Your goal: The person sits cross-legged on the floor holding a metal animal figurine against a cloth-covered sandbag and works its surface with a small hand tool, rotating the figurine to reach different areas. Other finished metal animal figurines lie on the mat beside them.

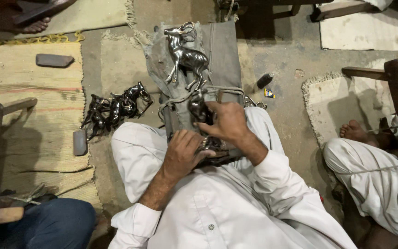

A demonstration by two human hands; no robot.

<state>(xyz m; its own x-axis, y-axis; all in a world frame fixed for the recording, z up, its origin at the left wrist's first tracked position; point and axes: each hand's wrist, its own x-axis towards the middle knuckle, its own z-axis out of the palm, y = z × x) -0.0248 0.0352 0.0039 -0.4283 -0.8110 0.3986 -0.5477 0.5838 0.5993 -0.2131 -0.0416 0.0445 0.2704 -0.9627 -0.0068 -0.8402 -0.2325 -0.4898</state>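
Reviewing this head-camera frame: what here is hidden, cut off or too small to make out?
- Dark metal figurine in head view: mostly covered by the right hand and left hand; shape unclear.
- Whether the left hand grips it: fingers hidden.
- Small dark cylinder on the floor: too small to identify.
- Person in white at right: cut off by the frame edge.
- Dark figurine pile: tangled, count unclear.

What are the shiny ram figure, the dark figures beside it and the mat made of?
Ram figure: likely cast metal, polished; bright silvery glints.
Dark figures: probably the same metal, unpolished or blackened; dull sheen.
Mat: woven fibre, ribbed weave, matte tan.
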